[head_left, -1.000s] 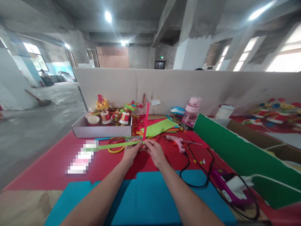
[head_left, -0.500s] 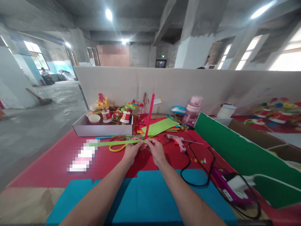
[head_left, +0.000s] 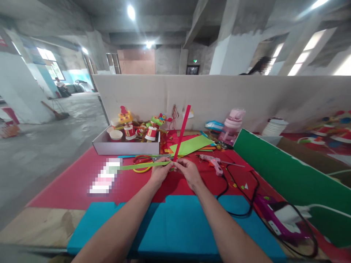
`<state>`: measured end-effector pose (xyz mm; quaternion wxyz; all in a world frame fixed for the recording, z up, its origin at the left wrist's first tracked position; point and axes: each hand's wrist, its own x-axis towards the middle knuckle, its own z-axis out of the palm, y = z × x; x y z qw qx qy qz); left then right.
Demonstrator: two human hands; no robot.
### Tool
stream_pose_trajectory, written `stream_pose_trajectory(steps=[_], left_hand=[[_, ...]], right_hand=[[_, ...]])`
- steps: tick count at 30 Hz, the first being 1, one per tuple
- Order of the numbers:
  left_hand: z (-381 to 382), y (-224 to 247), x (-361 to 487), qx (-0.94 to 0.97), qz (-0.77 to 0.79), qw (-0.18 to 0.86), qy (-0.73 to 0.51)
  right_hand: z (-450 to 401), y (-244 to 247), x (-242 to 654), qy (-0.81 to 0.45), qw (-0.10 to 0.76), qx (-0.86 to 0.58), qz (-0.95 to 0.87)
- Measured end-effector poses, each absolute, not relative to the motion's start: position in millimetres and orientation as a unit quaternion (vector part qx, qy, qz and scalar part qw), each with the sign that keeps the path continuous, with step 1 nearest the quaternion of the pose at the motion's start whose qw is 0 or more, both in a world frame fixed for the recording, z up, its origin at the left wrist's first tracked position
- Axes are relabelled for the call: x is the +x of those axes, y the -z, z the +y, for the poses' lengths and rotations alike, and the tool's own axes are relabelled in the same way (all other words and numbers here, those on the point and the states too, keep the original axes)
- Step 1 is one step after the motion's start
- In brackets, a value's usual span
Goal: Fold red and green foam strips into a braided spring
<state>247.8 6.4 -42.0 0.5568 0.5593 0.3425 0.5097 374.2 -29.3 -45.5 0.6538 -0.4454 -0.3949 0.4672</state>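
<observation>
My left hand [head_left: 161, 171] pinches a light green paper strip [head_left: 142, 166] near its right end; the strip stretches left over the red tabletop. My right hand [head_left: 188, 171] is closed at the spot where the green strip meets a red strip [head_left: 182, 133], which rises up and slightly right. The fingertips of both hands nearly touch there. Just behind my left hand lie scissors [head_left: 142, 169] with red and yellow handles. A pink glue gun [head_left: 215, 164] rests to the right of my right hand.
A white box [head_left: 126, 148] of paper cups and cup figures stands back left. Green paper [head_left: 192, 145] lies behind my hands. At right are a green-sided box [head_left: 279, 182], a purple power strip [head_left: 282, 223] and black cables. Blue sheets [head_left: 181, 226] cover the front edge.
The view has shifted, so the table items appear further right. The red strip leans slightly more to the right. Both hands keep their pinch. A person's head now shows above the partition.
</observation>
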Motion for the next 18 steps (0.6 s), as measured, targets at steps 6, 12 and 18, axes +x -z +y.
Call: stream_pose_trajectory(steps=[6,12,18], left_hand=[[7.1,45.3,249.4,0.546,0.322,0.584,-0.508],[10.4,46.9,245.9,0.554,0.329,0.578,-0.501],[11.9,47.0,246.4,0.578,0.344,0.543,-0.503]], right_hand=[[-28.7,44.9,373.3,-0.435,0.656,-0.453,-0.418],[-29.7,47.7,368.5,-0.445,0.657,-0.452,-0.407],[-29.9,47.2,371.0,-0.441,0.652,-0.455,-0.417]])
